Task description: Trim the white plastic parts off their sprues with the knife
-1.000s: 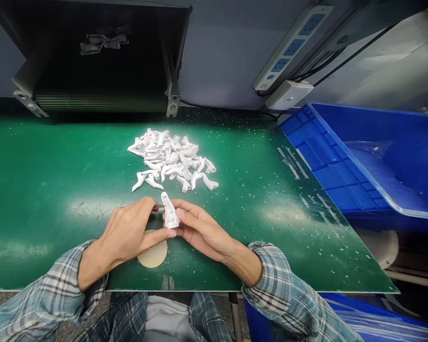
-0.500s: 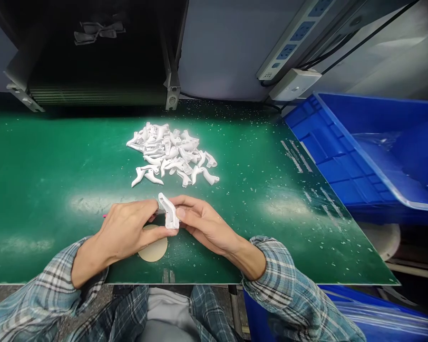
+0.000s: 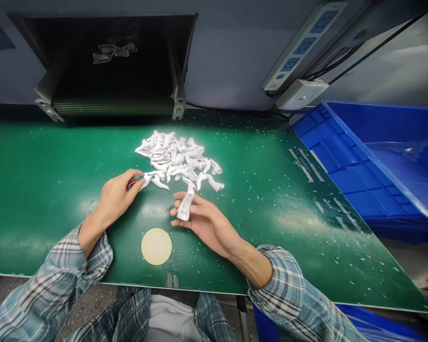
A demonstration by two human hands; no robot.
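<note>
In my right hand (image 3: 214,225) a curved white plastic part (image 3: 185,206) rests between thumb and fingers, its hollow side facing up. My left hand (image 3: 117,194) is at the left edge of a pile of similar white plastic parts (image 3: 178,156). A slim pink-red object (image 3: 131,184), mostly hidden, is held in its curled fingers. The thumb and index fingertips meet the end of a white part (image 3: 146,180) at the pile's edge; whether they grip it is unclear. On the green tabletop (image 3: 92,256) between my forearms lies a round cream disc (image 3: 156,246).
Behind the pile, a dark conveyor belt (image 3: 110,107) comes out of an opening, with several white parts (image 3: 114,52) on it. A large blue crate (image 3: 356,161) stands at the right. A power strip (image 3: 303,47) is on the wall. White specks dot the tabletop.
My hands have parted. The left moved from the held part up to the pile's left edge. The right kept the white part and tilted it, uncovering the cream disc. The view shifted slightly.
</note>
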